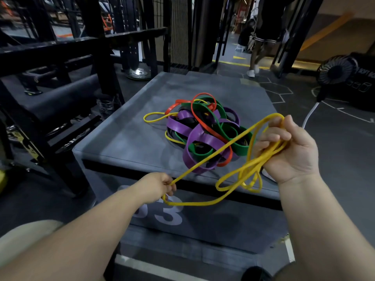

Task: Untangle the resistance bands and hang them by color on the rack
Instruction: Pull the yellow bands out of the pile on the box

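A tangled heap of resistance bands (199,134) lies on top of a grey padded box (125,138): purple, green, red, black and thin yellow loops wound together. A thin yellow band (215,153) stretches in front of the heap between both hands. My left hand (160,186) pinches one end of it near the box's front edge. My right hand (288,147) grips the other end, with several yellow loops gathered in its fingers and hanging below. Another yellow loop (154,118) sticks out of the heap to the left.
A black metal rack (60,63) with bars and padded rollers stands to the left. A black fan (336,69) and white cable (309,116) sit on the floor at right. A person's legs (255,57) show in the doorway behind. The box front bears a white number.
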Motion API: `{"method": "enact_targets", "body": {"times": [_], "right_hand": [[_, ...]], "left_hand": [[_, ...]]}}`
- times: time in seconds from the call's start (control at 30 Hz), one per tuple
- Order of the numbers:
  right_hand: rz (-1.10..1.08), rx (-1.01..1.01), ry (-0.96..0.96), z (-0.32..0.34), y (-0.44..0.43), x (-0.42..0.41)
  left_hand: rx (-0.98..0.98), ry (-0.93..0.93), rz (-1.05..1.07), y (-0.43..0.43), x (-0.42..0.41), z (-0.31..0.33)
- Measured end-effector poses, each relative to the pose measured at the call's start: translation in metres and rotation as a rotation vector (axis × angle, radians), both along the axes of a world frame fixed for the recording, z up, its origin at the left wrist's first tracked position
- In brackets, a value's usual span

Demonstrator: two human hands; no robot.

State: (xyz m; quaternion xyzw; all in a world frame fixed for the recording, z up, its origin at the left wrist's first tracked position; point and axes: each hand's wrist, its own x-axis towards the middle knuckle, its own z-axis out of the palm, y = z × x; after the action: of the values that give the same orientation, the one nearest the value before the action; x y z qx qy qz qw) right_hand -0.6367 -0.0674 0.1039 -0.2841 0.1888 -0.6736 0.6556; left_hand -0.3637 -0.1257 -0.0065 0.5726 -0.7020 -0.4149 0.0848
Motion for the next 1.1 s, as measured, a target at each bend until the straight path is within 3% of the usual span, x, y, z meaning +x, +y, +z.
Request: {"method": "enact_targets", "body": {"times": [0.17,0.4,0.77,0.87,1.1], "right_hand": [[-0.088,-0.059,0.087,0.006,0.004,0.0],[-0.05,-0.079,0.121,0.009,0.003,0.007],[-0.117,-0.012,0.057,0.008,-0.003,0.014],[-0.135,0.0,0.031,0.007,-0.005,0.012],[-0.133,0.041,0.236,0.002,-0.005,0.022]], "left_hand": [[0.002,-0.038,0.046,-0.003,0.003,-0.003],[0.067,-0.122,0.122,-0.003,0.008,-0.005],[0.031,0.181,0.221,0.004,-0.002,0.004],[-0.054,0.177,0.156,0.008,-0.005,0.011],[-0.423,0.14,-0.153,0.024,-0.013,0.045]]}}
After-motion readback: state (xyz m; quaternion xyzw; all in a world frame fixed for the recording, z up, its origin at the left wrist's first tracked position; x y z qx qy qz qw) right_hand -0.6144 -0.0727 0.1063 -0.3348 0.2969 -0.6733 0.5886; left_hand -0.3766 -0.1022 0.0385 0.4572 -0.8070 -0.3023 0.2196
